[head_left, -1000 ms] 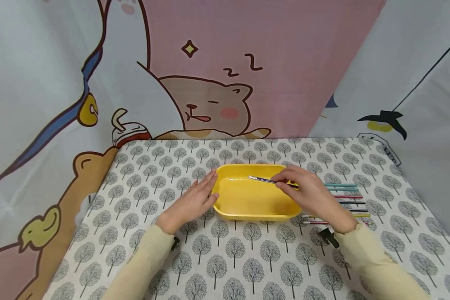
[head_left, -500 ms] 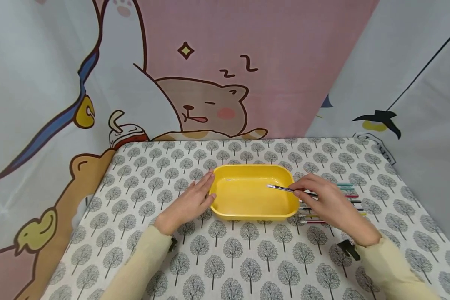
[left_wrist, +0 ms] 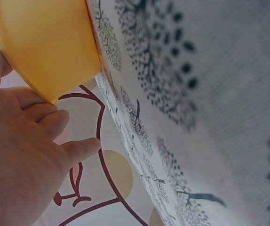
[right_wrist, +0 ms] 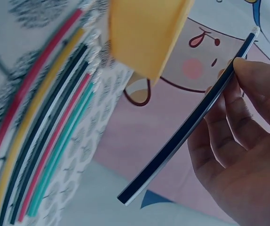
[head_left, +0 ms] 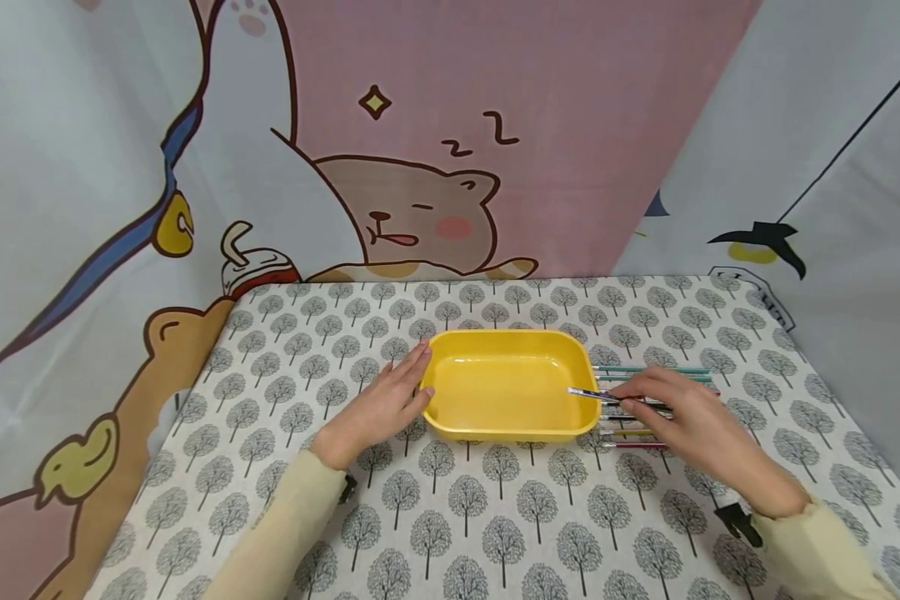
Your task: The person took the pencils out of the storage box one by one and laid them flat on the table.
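My right hand (head_left: pixel 701 425) pinches a dark blue pencil (head_left: pixel 591 393) near one end between thumb and fingers. In the right wrist view this pencil (right_wrist: pixel 182 134) has silvery-white stripes, a pale tip by the thumb and a blunt far end. In the head view its pale tip overlaps the right rim of a yellow tray (head_left: pixel 502 396). Fairly straight fingers of my left hand (head_left: pixel 378 408) rest against the tray's left side, with the thumb at the rim. The left wrist view shows that hand (left_wrist: pixel 27 141) at the tray's corner (left_wrist: pixel 55 52).
Several pencils lie in a row right of the tray: teal pencils (head_left: pixel 675 369) at the back, a red pencil (head_left: pixel 633 445) in front, partly under my right hand. A tree-print cloth (head_left: pixel 465 533) covers the table. A cartoon-printed curtain (head_left: pixel 570 150) stands behind.
My right hand has moved right and slightly nearer with the dark blue pencil, from over the tray to over the row of pencils. My left hand stays on the tray's left side.
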Motion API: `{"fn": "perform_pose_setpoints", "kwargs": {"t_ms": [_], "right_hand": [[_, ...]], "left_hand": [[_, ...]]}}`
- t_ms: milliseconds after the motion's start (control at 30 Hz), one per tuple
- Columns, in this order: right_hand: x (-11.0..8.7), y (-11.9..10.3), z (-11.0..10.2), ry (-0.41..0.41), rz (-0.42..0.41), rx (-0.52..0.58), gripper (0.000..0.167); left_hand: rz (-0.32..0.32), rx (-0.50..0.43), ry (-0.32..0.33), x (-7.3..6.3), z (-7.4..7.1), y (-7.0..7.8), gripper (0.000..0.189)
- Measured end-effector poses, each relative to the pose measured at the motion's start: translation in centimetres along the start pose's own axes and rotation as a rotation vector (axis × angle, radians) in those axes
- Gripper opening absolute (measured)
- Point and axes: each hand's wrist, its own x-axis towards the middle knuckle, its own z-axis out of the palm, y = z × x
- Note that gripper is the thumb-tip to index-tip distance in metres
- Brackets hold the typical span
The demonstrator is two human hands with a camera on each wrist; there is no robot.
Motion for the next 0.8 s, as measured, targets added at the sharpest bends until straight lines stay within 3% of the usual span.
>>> {"fn": "perform_pose_setpoints", "kwargs": {"t_ms": [800], "right_hand": [[-4.3,4.0,0.4,-0.05,-0.035,-0.071,0.033]], "left_hand": [[-0.018,-0.006,-0.006,0.1,0.1,0.0,0.066]]}}
